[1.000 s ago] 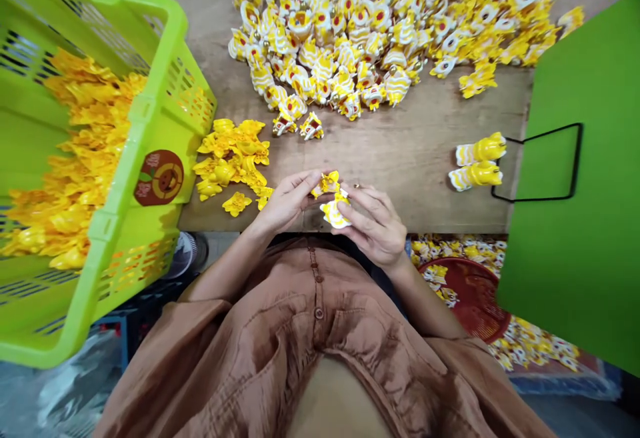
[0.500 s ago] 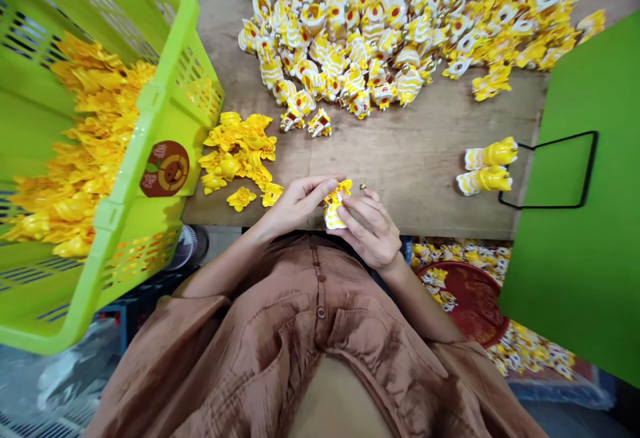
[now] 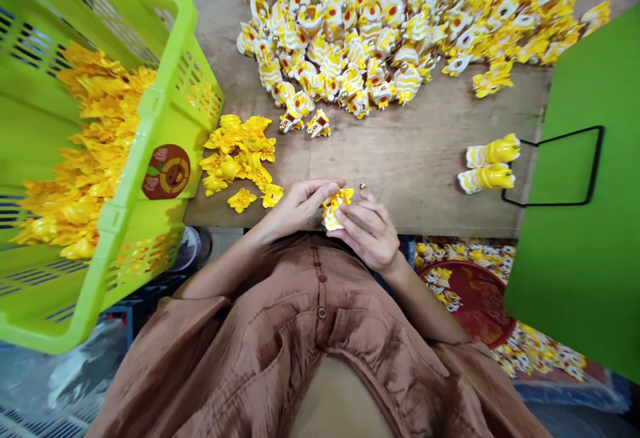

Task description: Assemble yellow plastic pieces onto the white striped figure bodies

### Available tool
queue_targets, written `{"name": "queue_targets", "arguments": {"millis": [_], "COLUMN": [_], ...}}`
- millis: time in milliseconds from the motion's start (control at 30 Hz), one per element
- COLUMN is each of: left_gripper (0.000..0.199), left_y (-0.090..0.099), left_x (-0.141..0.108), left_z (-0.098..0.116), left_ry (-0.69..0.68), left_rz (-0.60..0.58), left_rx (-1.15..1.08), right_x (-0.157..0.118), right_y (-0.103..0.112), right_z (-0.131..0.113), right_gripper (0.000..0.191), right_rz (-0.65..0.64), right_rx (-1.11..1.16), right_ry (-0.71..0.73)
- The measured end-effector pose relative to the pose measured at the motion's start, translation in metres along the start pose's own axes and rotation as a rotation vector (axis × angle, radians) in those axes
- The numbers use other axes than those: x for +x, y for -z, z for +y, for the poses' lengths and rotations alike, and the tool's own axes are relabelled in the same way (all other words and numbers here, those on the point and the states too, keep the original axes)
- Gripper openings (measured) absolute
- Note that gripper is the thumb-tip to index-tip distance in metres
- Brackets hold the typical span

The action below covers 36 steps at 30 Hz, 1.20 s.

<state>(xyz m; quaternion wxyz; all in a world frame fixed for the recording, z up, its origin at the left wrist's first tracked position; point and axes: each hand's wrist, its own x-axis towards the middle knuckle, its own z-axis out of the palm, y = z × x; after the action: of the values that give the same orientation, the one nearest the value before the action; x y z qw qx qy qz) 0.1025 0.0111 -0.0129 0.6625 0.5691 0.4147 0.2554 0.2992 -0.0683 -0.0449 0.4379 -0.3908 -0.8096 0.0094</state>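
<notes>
Just above the table's front edge, a small yellow-and-white striped plastic figure piece (image 3: pixel 331 217) is held between my two hands. My right hand (image 3: pixel 373 233) grips its striped lower part with thumb and fingers. At its yellow upper end, my left hand (image 3: pixel 304 202) is closed, with thumb and forefinger pressed to it; the fingertips are partly hidden. A small gold bell (image 3: pixel 363 186) shows beside my right fingertips; whether they hold it I cannot tell. To the left lies a small heap of yellow flower-shaped plastic pieces (image 3: pixel 240 151).
A lime basket (image 3: pixel 150 111) of yellow pieces stands left. Many yellow-and-white figures (image 3: pixel 345 45) cover the table's back. Two striped pieces (image 3: pixel 487 178) lie right, near a black wire frame (image 3: pixel 595 171) and green panel (image 3: pixel 575 238). Below is a red basket (image 3: pixel 480 305).
The striped piece has tilted and dropped slightly between my fingers, its yellow end turning toward my right hand. Both hands stay in nearly the same place; the view has shifted slightly.
</notes>
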Motion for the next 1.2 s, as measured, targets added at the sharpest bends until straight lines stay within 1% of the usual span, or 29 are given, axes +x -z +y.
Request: {"name": "queue_targets", "arguments": {"millis": [67,200,400,567,667,733,767,867,933,1033,1133,1200], "left_gripper": [0.075,0.076,0.067,0.06,0.057,0.056,0.057,0.069,0.069,0.057,0.048,0.045], "left_y": [-0.001,-0.001,0.002,0.003,0.003,0.002,0.002,0.002,0.002,0.001,-0.001,-0.001], "left_x": [0.001,0.002,0.005,0.005,0.004,0.004,0.003,-0.003,-0.01,-0.021,-0.03,-0.035], "left_z": [-0.002,-0.004,-0.007,-0.007,-0.007,-0.008,-0.009,-0.009,-0.007,-0.003,-0.001,-0.002], "left_ry": [0.018,0.06,0.052,0.01,-0.002,0.0,0.003,0.01,0.009,-0.013,-0.061,-0.062], "left_rz": [-0.005,-0.017,-0.025,-0.03,-0.009,-0.008,-0.011,-0.012,0.003,0.042,0.116,0.151], "left_rx": [-0.023,-0.024,-0.006,0.042,0.059,0.027,-0.005,-0.111,-0.131,-0.087,-0.04,-0.066], "right_x": [0.0,0.001,-0.001,-0.004,-0.001,0.003,0.005,0.012,0.015,0.019,0.021,0.024], "right_y": [0.001,0.003,0.002,0.0,0.0,0.001,0.001,0.005,0.008,0.012,0.012,0.009], "right_z": [-0.001,-0.002,0.001,0.005,0.004,0.003,0.003,0.004,0.005,0.005,0.003,-0.001], "right_gripper": [0.05,0.052,0.034,0.036,0.039,0.039,0.039,0.039,0.04,0.041,0.038,0.034], "right_rz": [-0.003,-0.017,-0.037,-0.074,-0.092,-0.09,-0.088,-0.106,-0.131,-0.175,-0.174,-0.174], "right_rx": [0.0,0.029,-0.015,0.012,0.033,0.04,0.048,0.105,0.154,0.185,0.172,0.173], "right_ry": [0.01,0.052,0.161,0.132,0.114,0.107,0.102,0.086,0.088,0.122,0.166,0.18]}}
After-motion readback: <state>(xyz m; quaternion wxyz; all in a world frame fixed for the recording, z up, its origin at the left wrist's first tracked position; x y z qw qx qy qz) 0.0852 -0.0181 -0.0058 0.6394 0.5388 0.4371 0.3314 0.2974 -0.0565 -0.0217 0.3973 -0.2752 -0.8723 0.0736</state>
